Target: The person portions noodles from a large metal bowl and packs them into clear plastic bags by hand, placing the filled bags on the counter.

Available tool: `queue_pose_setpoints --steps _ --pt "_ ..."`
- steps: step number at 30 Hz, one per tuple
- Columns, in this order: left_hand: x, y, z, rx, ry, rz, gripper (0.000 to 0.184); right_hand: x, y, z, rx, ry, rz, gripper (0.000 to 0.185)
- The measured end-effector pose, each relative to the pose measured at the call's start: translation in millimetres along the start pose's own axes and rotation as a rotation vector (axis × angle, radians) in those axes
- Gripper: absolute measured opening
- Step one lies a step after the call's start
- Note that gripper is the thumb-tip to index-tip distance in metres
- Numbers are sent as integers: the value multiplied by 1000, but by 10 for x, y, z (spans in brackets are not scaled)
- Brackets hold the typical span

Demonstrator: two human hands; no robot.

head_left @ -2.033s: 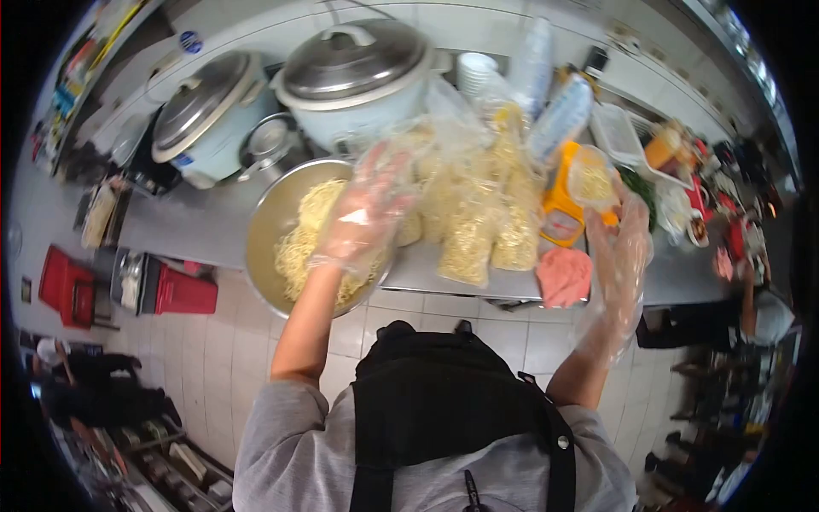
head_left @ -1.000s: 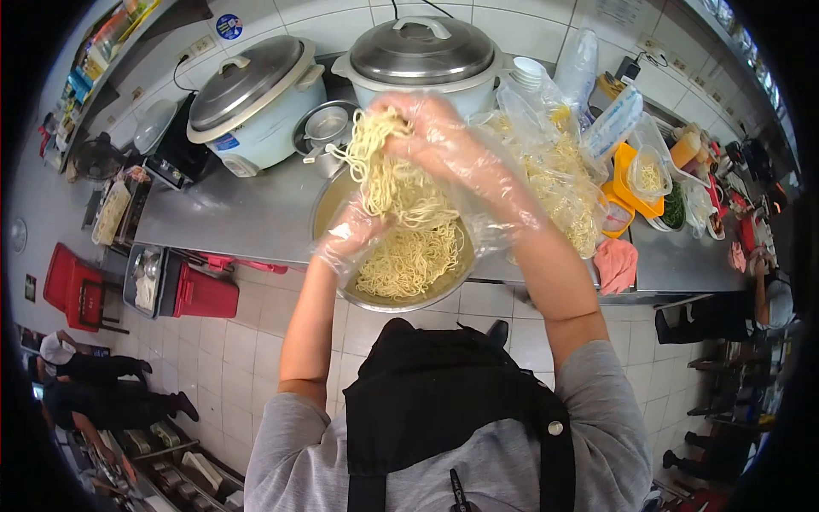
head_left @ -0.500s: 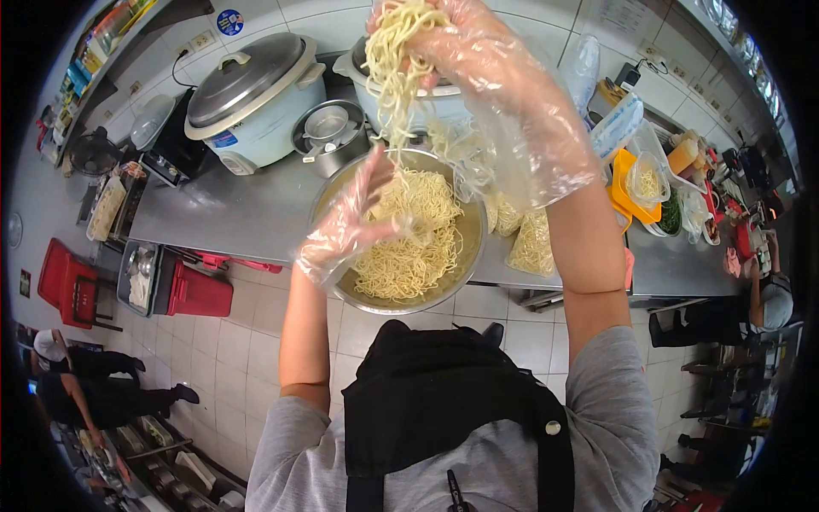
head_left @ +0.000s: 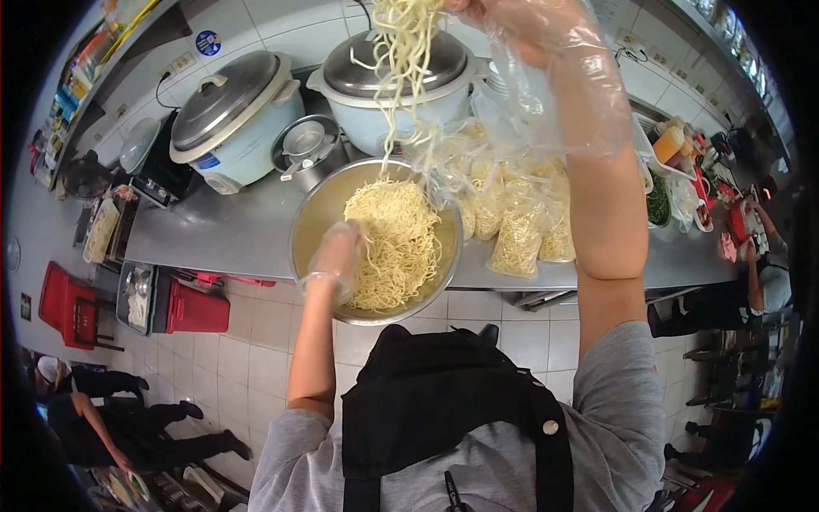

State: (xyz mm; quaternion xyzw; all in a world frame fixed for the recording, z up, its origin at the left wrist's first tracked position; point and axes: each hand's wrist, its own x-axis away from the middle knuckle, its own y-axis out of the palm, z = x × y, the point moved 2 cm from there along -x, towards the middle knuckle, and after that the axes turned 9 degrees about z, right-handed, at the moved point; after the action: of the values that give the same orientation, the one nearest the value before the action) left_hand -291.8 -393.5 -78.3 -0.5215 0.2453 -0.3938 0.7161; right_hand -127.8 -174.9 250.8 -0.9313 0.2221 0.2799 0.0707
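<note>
Steel bowl (head_left: 311,218), one, on the near side of the counter (head_left: 213,230); its near rim appears to overhang the edge. Risk: a hard press on that side could tip it.

Noodles (head_left: 401,256), one heap, inside the bowl, toward its right. A bunch of strands (head_left: 405,55) hangs above, tails reaching down to the heap.

Right hand (head_left: 516,30), gloved, high at the far edge of view: we see it closed on the strands, though the fingertips are partly cut off. Risk: with a loose pinch, we judge, strands could slide out and drop outside the bowl.

Left hand (head_left: 337,252), gloved, low in the bowl's left side, against the heap; whether it grips, we cannot tell. Risk: pulling leftward might drag the bowl along.

Cooker (head_left: 397,111), lidded, far side, directly behind the hanging strands. Risk: a swing away from us could lay them on its lid.

Bags (head_left: 516,243) of noodles, several, right of the bowl, the nearest close to the counter's edge. Risk: a sweep of our right forearm, if lowered, could push one onto the floor (head_left: 529,341).
</note>
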Motion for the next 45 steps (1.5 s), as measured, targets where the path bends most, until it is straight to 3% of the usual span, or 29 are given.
queue_pose_setpoints --steps 6,7,10,11,12,13,14,15,16,18,22,26,29,31,32,33,34,36,38,40,41,43,44,45 --pt "237 -192 -148 -268 326 186 84 143 -614 -341 -4 -47 17 15" --pt "168 -282 -113 -270 258 35 81 167 -749 -427 88 -4 157 13" --pt "21 -748 199 -320 159 -251 65 169 -1342 -617 254 5 195 10" --pt "-24 -765 216 -321 181 -254 65 268 -1413 -789 287 -15 212 10" --pt "-48 -803 208 -161 132 -105 57 364 -1443 -924 298 -15 226 10" --pt "-45 -906 348 1 77 42 50 461 -1474 -1046 298 -12 369 11" --pt "-77 -969 518 1 87 40 50 527 -1535 -1117 294 -9 509 12" --pt "-127 -1028 752 143 241 -7 47 533 -1855 -1191 270 3 380 14" --pt "-154 -1120 1098 285 394 -55 44 605 -1992 -1258 276 2 386 14" --pt "-223 -1186 1788 224 727 -23 40 715 -2216 -1385 308 -21 396 13" --pt "-539 -758 2948 424 850 -99 42 1037 -2634 -1459 352 -18 597 21" --pt "-1203 -4 4000 292 1174 79 46 1242 -2933 -1369 428 8 683 24" --pt "-1650 477 4527 406 1084 133 45 1299 -3172 -1231 316 13 699 23" --pt "-1968 604 4779 669 911 -135 47 1310 -3217 -1159 345 5 768 21" --pt "-2026 547 4852 667 916 -136 47 1340 -3257 -1103 368 2 834 19" --pt "-2065 457 4900 752 835 -258 46 1506 -3418 -893 491 -78 759 35" --pt "-2090 366 4948 834 749 -377 46 1539 -3488 -771 490 -84 762 35" --pt "-2120 224 5034 737 725 -358 43 1582 -3620 -472 813 439 806 33" --pt "-2125 160 5041 642 695 -338 41 1786 -3733 81 541 256 610 29" --pt "-2137 145 4998 937 482 -521 35 1933 -3754 515 295 424 549 30" --pt "-2196 169 4975 937 481 -517 35 1970 -3730 635 294 422 545 30" --pt "-2327 239 4946 811 718 -482 42 2017 -3613 838 116 625 507 31" --pt "-2309 228 4944 813 713 -479 42 2003 -3518 825 116 627 501 31" --pt "-2255 198 4953 897 645 -491 46 1988 -3415 774 337 693 480 30"
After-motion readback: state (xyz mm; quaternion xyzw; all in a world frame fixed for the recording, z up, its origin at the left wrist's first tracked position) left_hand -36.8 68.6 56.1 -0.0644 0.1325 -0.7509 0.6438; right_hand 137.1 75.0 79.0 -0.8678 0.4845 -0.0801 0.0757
